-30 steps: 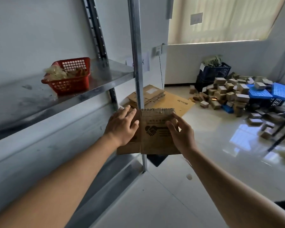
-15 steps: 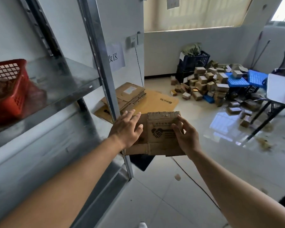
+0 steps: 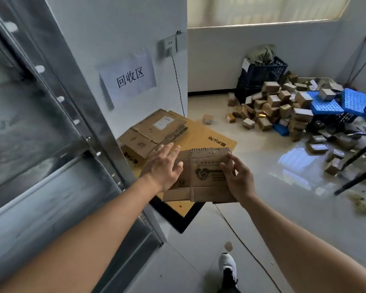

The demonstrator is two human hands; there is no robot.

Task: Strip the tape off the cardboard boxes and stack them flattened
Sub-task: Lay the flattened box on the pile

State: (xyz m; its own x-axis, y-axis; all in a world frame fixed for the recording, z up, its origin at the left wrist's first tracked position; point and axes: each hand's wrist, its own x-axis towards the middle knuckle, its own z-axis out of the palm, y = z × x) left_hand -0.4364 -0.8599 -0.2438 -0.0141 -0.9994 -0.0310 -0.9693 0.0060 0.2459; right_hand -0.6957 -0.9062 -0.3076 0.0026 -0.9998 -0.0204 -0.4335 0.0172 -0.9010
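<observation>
Above the floor, beside the metal shelving unit (image 3: 57,132), a flattened cardboard box (image 3: 201,176) printed with a handshake logo is carried in both hands. Fingers (image 3: 225,166) of the right hand (image 3: 238,179) curl over its right edge and grip it; the left hand (image 3: 164,166) lies flat on the left flap, fingers straight and spread, pressing rather than clasping. Beyond and below, the stack of flattened boxes (image 3: 156,132) lies on a yellow sheet (image 3: 201,136) against the wall, under a paper sign (image 3: 128,78). Well apart, by the far wall, sits a heap of small untouched boxes (image 3: 283,102). My judgement: with only one hand truly gripping, the loose left flap could spring open or the box slip and land askew, missing the stack. A dark cable (image 3: 241,240) crossing the floor near the shoe (image 3: 227,265) could catch a step
</observation>
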